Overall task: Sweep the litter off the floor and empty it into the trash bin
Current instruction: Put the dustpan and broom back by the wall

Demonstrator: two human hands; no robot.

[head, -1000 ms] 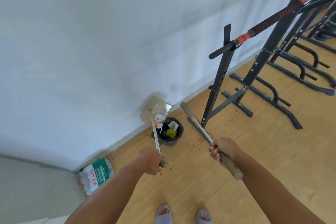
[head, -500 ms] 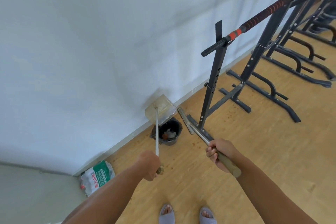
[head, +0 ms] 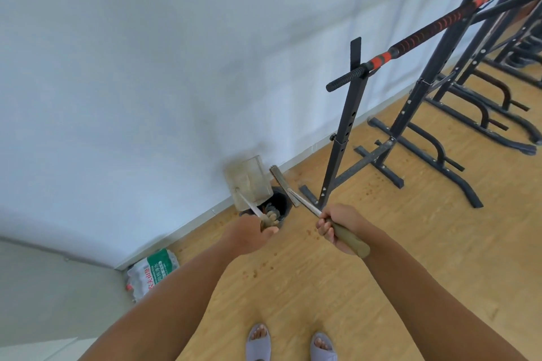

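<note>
My left hand [head: 249, 233] grips the metal handle of a pale dustpan [head: 249, 182]. The pan is tipped up over a small black trash bin [head: 280, 205] that stands by the white wall's baseboard. Some litter shows inside the bin; the pan hides most of its opening. My right hand [head: 337, 226] holds the tan grip of a long-handled broom [head: 283, 184], whose narrow head hangs just right of the pan, above the floor beside the bin.
A black squat rack [head: 343, 138] with a red-and-black barbell [head: 410, 41] stands right of the bin, more racks behind it. A wrapped pack of water bottles [head: 152, 269] lies in the corner. Small specks dot the wood floor [head: 381, 243]. My sandalled feet [head: 290, 343] are at the bottom.
The litter that lay on the dustpan has dropped into the bin. The pan has swung from facing me to tipped over the bin, and the broom head has moved in beside it.
</note>
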